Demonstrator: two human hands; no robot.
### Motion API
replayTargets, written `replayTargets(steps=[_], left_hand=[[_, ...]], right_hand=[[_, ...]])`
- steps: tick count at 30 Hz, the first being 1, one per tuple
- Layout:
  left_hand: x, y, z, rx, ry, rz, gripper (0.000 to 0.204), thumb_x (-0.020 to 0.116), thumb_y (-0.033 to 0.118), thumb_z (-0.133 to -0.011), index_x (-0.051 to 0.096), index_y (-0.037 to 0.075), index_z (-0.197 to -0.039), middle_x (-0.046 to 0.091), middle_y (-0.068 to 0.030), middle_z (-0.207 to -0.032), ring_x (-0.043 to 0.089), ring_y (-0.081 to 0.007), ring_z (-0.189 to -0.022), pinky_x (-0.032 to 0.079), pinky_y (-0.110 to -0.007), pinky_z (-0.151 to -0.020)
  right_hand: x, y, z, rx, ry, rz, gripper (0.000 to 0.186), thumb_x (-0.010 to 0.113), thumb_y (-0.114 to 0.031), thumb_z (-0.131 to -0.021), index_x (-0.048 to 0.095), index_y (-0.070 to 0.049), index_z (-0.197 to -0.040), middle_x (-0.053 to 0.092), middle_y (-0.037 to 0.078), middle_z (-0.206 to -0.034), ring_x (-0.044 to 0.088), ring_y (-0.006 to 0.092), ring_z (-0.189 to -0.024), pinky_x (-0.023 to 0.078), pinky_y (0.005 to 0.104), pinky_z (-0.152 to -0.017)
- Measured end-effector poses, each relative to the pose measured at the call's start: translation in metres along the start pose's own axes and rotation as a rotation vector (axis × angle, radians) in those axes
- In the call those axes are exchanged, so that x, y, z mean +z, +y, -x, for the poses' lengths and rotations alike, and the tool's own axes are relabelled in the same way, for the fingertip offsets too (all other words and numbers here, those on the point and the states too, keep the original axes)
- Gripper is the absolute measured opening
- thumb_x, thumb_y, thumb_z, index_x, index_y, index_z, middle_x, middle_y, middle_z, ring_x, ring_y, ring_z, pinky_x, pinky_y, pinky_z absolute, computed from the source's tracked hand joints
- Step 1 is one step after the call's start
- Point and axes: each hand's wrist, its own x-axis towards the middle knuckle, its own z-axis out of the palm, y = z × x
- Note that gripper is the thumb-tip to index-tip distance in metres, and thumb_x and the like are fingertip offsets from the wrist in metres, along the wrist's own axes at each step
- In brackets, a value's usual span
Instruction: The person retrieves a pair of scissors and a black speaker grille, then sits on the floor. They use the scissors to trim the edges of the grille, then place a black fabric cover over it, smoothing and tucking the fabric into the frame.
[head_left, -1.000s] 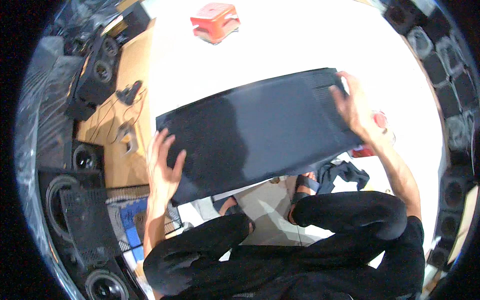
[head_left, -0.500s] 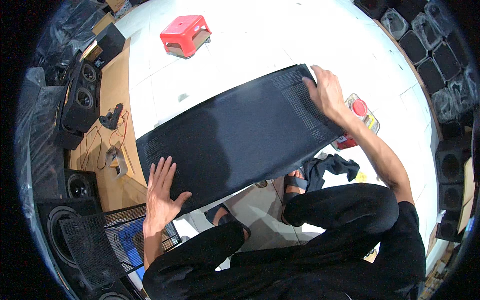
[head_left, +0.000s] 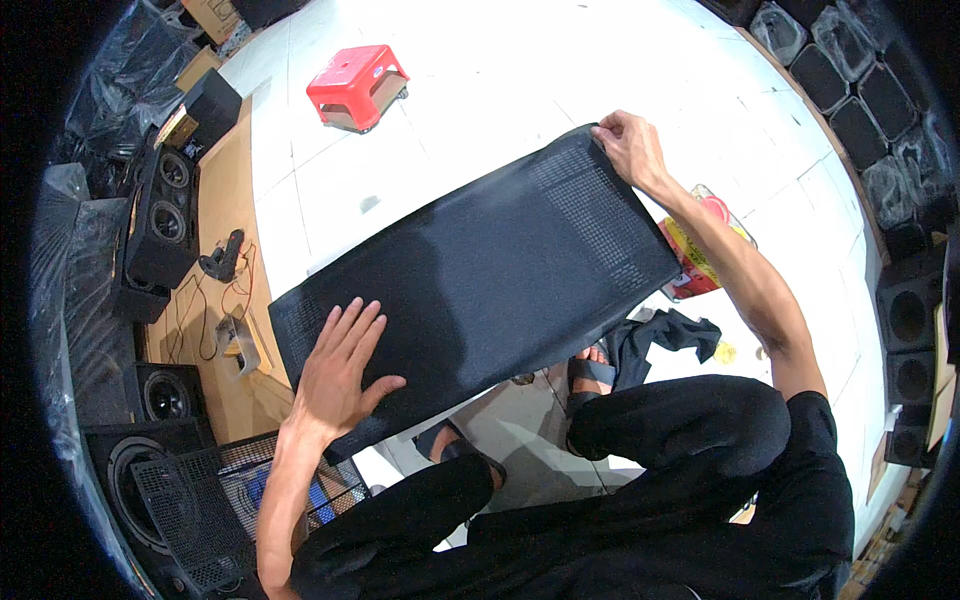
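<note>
Head view | black panel (head_left: 500,270): long axis near-left to far-right | left hand (head_left: 336,385), nearer: spread flat on left end | right hand (head_left: 635,150): pinching far-right corner

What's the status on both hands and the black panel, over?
Left hand spread on black panel. Right hand pinching its far right corner. Panel slants across view. Red stool beyond, not in the way.

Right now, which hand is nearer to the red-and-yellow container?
Right. The right hand is at the far right corner of the black panel, just beyond the container. The left hand lies on the panel's left part, well to the container's left.
</note>
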Motion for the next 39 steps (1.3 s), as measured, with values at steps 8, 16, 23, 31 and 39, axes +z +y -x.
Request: replayTargets(steps=[8, 16, 23, 31, 39], left_hand=[[0.011, -0.004, 0.005, -0.018, -0.015, 0.016, 0.08, 0.064, 0.053, -0.086, 0.044, -0.001, -0.141, 0.04, -0.0183, -0.15, 0.031, -0.0331, -0.144, 0.023, -0.047, -0.121], [0.016, -0.001, 0.007, -0.017, -0.048, 0.051, 0.078, 0.062, 0.053, -0.087, 0.044, -0.001, -0.141, 0.038, -0.019, -0.151, 0.031, -0.034, -0.143, 0.024, -0.048, -0.12], [0.019, 0.001, 0.009, -0.014, -0.007, 0.07, 0.076, 0.063, 0.052, -0.088, 0.045, 0.0, -0.141, 0.04, -0.0193, -0.15, 0.032, -0.0348, -0.143, 0.024, -0.048, -0.119], [0.022, 0.001, 0.01, -0.026, 0.025, 0.11, 0.077, 0.072, 0.037, -0.082, 0.042, -0.001, -0.142, 0.039, -0.0177, -0.151, 0.032, -0.0366, -0.142, 0.026, -0.049, -0.119], [0.034, -0.032, 0.044, -0.236, 0.199, 0.057, 0.065, 0.066, 0.03, -0.091, 0.042, -0.003, -0.142, 0.04, -0.02, -0.15, 0.034, -0.0364, -0.141, 0.025, -0.049, -0.118]], right_hand=[[0.002, 0.006, -0.002, 0.063, 0.011, 0.011, 0.027, 0.067, -0.023, -0.087, 0.071, 0.003, -0.094, 0.071, 0.021, -0.086, 0.07, 0.0312, -0.08, 0.055, 0.0405, -0.073], [0.001, 0.006, 0.0, 0.04, -0.007, -0.011, 0.029, 0.064, -0.023, -0.091, 0.069, 0.004, -0.1, 0.071, 0.02, -0.089, 0.07, 0.0275, -0.081, 0.055, 0.0382, -0.074], [0.004, 0.007, 0.002, 0.077, -0.049, -0.006, 0.031, 0.065, -0.025, -0.09, 0.069, 0.003, -0.102, 0.072, 0.02, -0.094, 0.071, 0.0314, -0.088, 0.055, 0.04, -0.079], [-0.001, -0.011, 0.026, -0.139, 0.069, 0.209, 0.036, 0.062, -0.024, -0.092, 0.062, 0.005, -0.114, 0.067, 0.023, -0.11, 0.064, 0.0378, -0.102, 0.051, 0.0429, -0.09], [-0.013, -0.118, 0.097, -0.814, -0.294, 0.231, 0.032, 0.064, -0.018, -0.091, 0.061, 0.005, -0.113, 0.061, 0.023, -0.122, 0.056, 0.0375, -0.118, 0.043, 0.0461, -0.103]])
